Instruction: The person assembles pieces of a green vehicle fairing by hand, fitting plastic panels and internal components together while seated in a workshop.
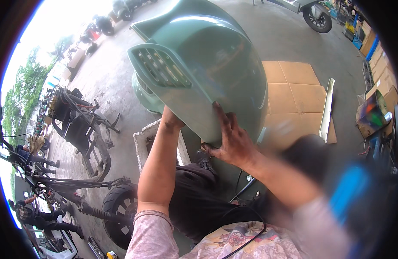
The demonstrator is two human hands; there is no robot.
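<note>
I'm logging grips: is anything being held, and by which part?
A green curved panel: the right hand grips its lower edge; the left hand reaches behind the edge below the vent, its grip hidden.

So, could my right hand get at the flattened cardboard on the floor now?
Probably not without letting go: your right hand holds the edge of the green panel. Much of the cardboard lies uncovered, its distance unclear.

Sage-green shell [229,64], tan cardboard [294,93], pale patterned shirt [227,239]
</note>
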